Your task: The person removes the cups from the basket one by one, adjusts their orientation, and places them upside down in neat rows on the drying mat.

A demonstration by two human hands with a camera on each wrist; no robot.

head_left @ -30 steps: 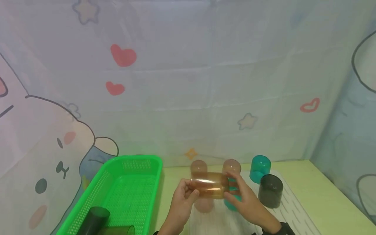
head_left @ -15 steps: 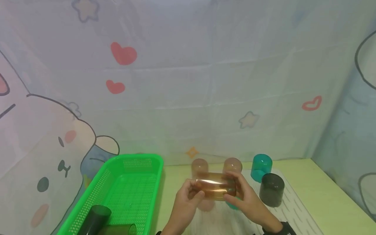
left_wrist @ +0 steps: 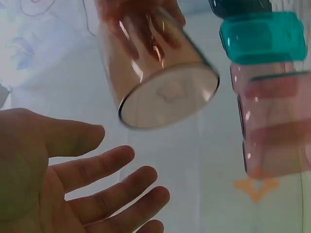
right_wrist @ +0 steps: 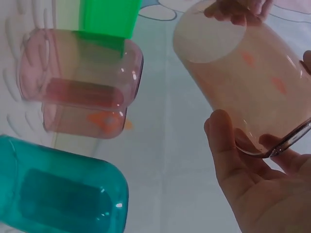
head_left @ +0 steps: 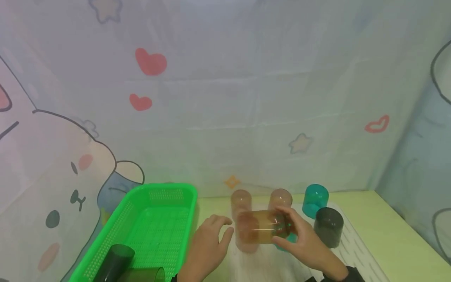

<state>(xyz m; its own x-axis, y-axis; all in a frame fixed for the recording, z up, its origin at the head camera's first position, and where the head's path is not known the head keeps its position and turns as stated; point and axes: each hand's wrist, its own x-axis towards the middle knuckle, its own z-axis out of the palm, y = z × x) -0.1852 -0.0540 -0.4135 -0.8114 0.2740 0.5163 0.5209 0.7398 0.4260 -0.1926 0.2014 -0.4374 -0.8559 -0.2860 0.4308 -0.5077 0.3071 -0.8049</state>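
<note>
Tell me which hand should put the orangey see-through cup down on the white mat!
Probably the right hand. It holds the amber cup by one end, over the white mat in the head view. The left hand is empty and not touching the cup, nearer the green basket.

Both forearms come in from the bottom edge of the head view: left forearm (head_left: 192, 268) slants up and right, right forearm (head_left: 331, 264) up and left. Bare left hand (head_left: 211, 241) holds nothing; thumb (left_wrist: 77, 138) stands off from the fingers (left_wrist: 119, 189), which are loosely extended and slightly spread, little finger cut by the frame edge in the left wrist view. Bare right hand (head_left: 304, 239) in a gripping pose, index finger (head_left: 290, 214) above, right thumb (head_left: 283, 243) below. Hands face each other, well apart.
</note>
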